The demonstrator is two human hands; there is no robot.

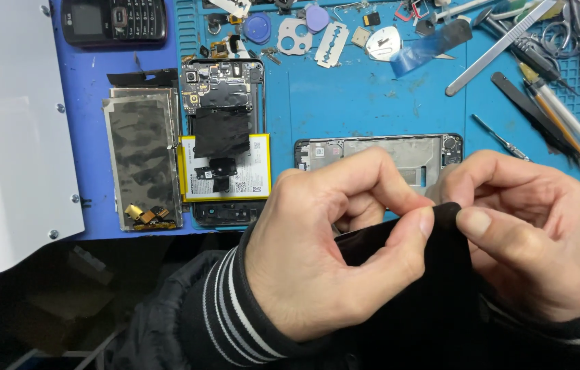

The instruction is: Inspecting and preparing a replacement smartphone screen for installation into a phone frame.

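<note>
Left hand [331, 253] and right hand [530, 240] each with grip clamped on a black panel's [440, 274] top edge, phone frame [379, 154] at twelve o'clock, opened phone [225, 137] at ten o'clock, on blue worktop [345, 96]

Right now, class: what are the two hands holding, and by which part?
Both hands, left hand and right hand, pinch a thin black panel at its upper corner, between thumbs and forefingers.

Two hands [324, 253] – one keypad phone [115, 20] – one battery [225, 168]
</note>
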